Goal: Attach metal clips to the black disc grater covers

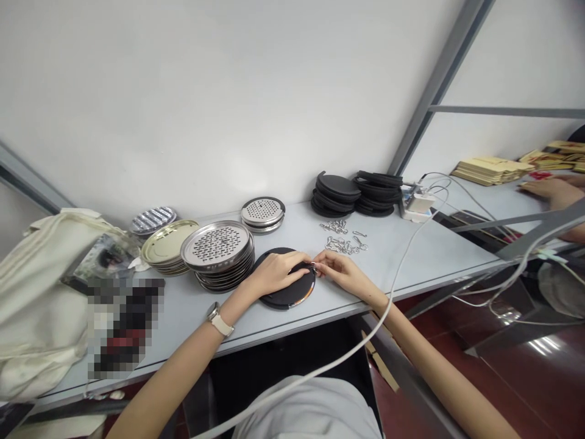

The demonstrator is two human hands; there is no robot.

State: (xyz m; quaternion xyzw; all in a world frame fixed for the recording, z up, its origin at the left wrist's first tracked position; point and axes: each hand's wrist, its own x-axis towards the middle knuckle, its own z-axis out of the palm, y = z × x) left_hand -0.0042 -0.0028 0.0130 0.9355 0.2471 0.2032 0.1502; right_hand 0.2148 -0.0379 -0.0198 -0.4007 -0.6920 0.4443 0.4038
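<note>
A black round case [286,297] lies on the table in front of me, with a shiny strip along its lower right rim. My left hand [280,271] rests across its top, fingers bent toward the right edge and holding it there. At that same edge my right hand [336,271] is closed in a pinch on a small shiny metal piece [314,266], mostly hidden by the fingertips. Its exact kind does not show. Behind my right hand lie two loose piles of silver metal swivel hooks [343,245].
Left of the case stands a tall stack of perforated metal discs [217,244], then gold-coloured lids [169,242]. Stacked black round cases [336,194] stand at the back. A white cable [397,268] crosses beside my right arm. Another person's hand [543,189] shows far right.
</note>
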